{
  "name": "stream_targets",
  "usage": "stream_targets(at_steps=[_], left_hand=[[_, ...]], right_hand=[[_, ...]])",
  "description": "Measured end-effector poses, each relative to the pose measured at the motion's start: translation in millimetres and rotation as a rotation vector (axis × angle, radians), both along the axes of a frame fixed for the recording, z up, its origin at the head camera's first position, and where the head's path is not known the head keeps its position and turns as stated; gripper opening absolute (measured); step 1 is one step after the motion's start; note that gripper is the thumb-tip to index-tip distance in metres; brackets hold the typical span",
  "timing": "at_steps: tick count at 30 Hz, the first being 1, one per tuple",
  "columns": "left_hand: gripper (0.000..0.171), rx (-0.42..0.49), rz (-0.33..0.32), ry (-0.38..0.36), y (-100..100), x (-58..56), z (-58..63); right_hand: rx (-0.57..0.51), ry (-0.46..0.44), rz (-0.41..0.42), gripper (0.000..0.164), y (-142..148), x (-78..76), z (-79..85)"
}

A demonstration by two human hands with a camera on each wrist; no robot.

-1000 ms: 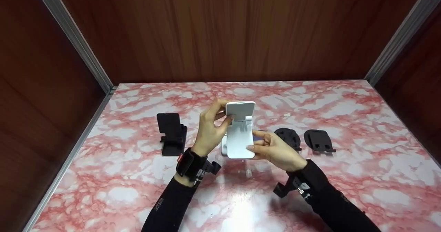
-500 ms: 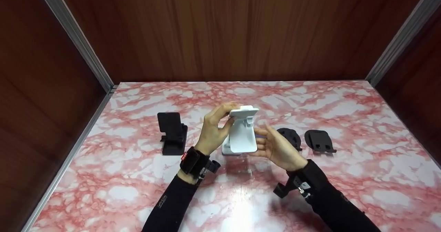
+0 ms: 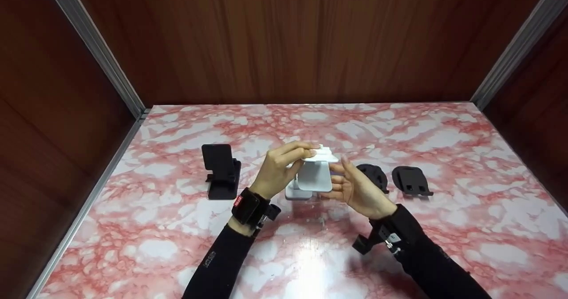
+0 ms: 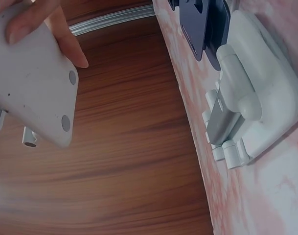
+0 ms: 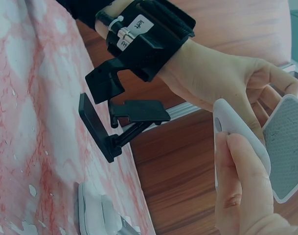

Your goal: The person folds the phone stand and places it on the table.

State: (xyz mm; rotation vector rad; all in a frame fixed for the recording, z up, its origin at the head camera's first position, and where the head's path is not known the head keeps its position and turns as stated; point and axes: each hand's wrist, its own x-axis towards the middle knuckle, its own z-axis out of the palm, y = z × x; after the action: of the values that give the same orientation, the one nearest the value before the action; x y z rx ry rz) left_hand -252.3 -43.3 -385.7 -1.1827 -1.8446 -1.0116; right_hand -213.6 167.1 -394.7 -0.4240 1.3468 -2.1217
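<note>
In the head view my left hand (image 3: 282, 163) pinches the upper plate of a white phone stand (image 3: 315, 176), held above the table. Its base plate hangs down, and round grey feet show on it in the left wrist view. My right hand (image 3: 361, 191) is at the stand's right side, thumb raised off it. In the right wrist view its straight fingers (image 5: 246, 166) touch the back of the base plate. Below the held stand, a second white phone stand (image 4: 271, 93) lies folded on the table, mostly hidden in the head view.
A black phone stand (image 3: 222, 170) stands unfolded on the left. Two dark folded stands, one partly behind my right hand (image 3: 375, 177) and one farther right (image 3: 412, 181), lie on the red-and-white marbled table (image 3: 177, 254). Brown wooden panels (image 3: 310, 41) enclose the back and sides.
The stand's upper plate has tipped forward and down over its base plate, with my left hand turning it. My right fingers have loosened from the base's edge, the thumb lifting away.
</note>
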Motion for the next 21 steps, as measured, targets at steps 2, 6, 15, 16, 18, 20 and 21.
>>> stream_targets(at_steps=[2,6,15,16,18,20,21], left_hand=[[0.015,-0.015,0.009,0.019,0.6,0.5,0.1],[0.011,-0.043,0.014,0.044,1.1,1.5,1.0],[0.013,-0.141,-0.033,-0.049,-2.8,3.5,3.8],[0.014,-0.144,-0.055,-0.078,-3.7,3.7,4.6],[0.019,-0.132,-0.093,-0.144,-4.9,4.0,6.4],[0.027,-0.1,-0.071,-0.217,-5.4,4.8,8.9],[0.031,-0.077,-0.048,-0.263,-5.5,5.2,9.9]], right_hand=[[0.002,0.006,-0.001,0.07,0.1,-0.3,-0.2],[0.012,0.019,-0.004,0.069,-0.3,-0.7,-0.2],[0.018,-0.026,-0.004,0.063,0.9,-1.2,-1.7],[0.019,-0.027,-0.004,0.062,1.4,-1.4,-1.1],[0.019,-0.026,-0.006,0.059,2.7,-1.9,0.2],[0.012,-0.018,-0.017,0.055,4.0,-2.4,1.8],[0.006,-0.011,-0.024,0.053,4.7,-2.6,2.6]])
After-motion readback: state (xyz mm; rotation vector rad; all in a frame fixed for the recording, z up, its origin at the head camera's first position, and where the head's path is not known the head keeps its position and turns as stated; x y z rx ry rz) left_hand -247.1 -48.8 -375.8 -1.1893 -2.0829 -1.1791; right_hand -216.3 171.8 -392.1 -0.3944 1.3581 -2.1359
